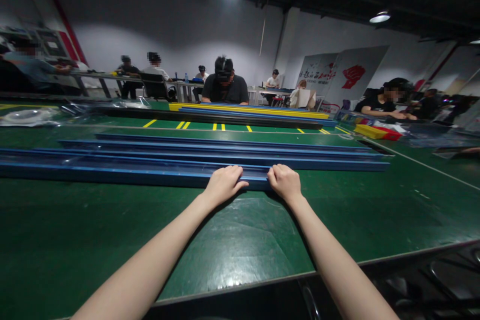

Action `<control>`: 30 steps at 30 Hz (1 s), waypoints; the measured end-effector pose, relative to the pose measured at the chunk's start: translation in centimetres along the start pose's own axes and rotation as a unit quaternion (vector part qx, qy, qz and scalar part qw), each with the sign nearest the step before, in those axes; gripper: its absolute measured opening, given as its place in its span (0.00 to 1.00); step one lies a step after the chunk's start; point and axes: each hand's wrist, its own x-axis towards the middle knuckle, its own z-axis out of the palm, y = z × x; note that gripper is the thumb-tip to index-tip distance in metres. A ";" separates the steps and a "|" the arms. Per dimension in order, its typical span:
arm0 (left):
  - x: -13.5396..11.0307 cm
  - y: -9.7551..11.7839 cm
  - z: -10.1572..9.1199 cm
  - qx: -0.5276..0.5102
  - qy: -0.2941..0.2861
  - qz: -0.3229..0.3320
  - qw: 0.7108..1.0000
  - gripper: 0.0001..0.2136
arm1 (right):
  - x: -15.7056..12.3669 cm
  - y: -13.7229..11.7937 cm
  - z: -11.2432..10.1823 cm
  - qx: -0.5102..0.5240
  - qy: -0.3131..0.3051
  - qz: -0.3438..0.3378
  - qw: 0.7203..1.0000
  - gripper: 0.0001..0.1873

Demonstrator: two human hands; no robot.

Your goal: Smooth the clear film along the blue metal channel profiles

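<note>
A long blue U-shaped channel (pixel 123 175) lies crosswise on the green table, its open side up. My left hand (pixel 224 185) is closed over its near wall, fingers curled over the rim and thumb pointing right along the outer face. At the channel's right end my right hand (pixel 285 182) is closed, with the fingertips hidden behind the knuckles. A short stretch of blue wall shows between the two hands. Directly behind, more blue channels (pixel 337 163) lie roughly parallel.
Farther back on the green table (pixel 375 205) lie a yellow strip (pixel 247 109) and a black strip (pixel 225 119). Yellow and red trays (pixel 375 132) sit at right, clear plastic wrapping (pixel 30 117) at left. A co-worker (pixel 225 85) sits opposite; several other people work around the room.
</note>
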 end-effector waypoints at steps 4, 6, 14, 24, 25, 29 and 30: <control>0.0 0.0 0.0 0.009 0.003 0.004 1.000 0.12 | 0.1 -0.1 -0.2 0.000 -0.018 0.006 1.000 0.19; 0.0 -0.1 0.1 0.013 0.006 0.007 1.000 0.12 | 0.1 -0.1 -0.2 0.002 -0.036 0.013 0.999 0.20; 0.0 -0.1 0.2 0.023 0.012 0.014 1.000 0.13 | 0.2 -0.2 -0.4 -0.014 -0.081 0.027 0.996 0.23; 0.0 -0.4 0.1 0.022 0.011 0.032 0.999 0.13 | -0.1 -1.0 -1.2 0.002 0.013 -0.081 0.997 0.19; 0.0 -0.4 0.0 0.023 0.008 0.033 0.999 0.13 | -0.1 -1.3 -1.3 0.012 0.015 -0.099 0.995 0.18; 0.0 -0.4 -0.6 0.036 -0.010 0.034 0.999 0.11 | 0.0 -2.2 -1.2 0.038 0.003 -0.105 0.994 0.17; 0.0 -0.5 -0.7 0.042 -0.016 0.034 0.998 0.11 | 0.1 -2.2 -1.0 0.040 -0.005 -0.090 0.995 0.17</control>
